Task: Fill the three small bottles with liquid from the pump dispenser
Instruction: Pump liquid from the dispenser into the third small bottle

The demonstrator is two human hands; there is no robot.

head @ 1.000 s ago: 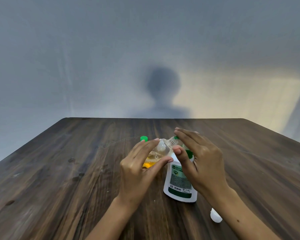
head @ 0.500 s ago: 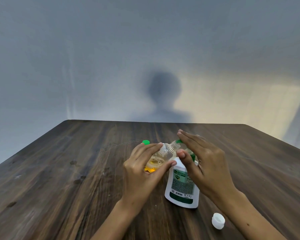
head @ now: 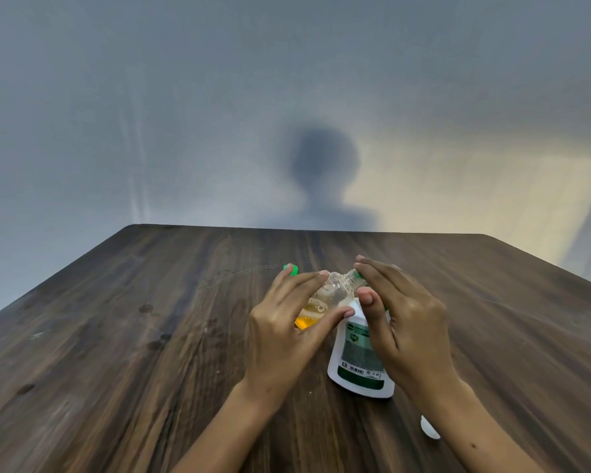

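A small clear bottle [head: 325,298], tilted with amber liquid pooled at its lower end, was held between thumb and fingers of the left hand [head: 284,336] near the middle of the desk [head: 116,336]. Its neck was met by the green nozzle of the white pump dispenser [head: 359,363], upon which the right hand [head: 406,322] was pressed with straight fingers. A white cap [head: 429,428] was noted beside the right wrist, toward the near edge.

A clear small bottle [head: 325,298], tilted with its neck toward the dispenser's green nozzle, holds amber liquid at its bottom. The white pump dispenser [head: 357,363] stands upright near the table's [head: 116,336] front-center.
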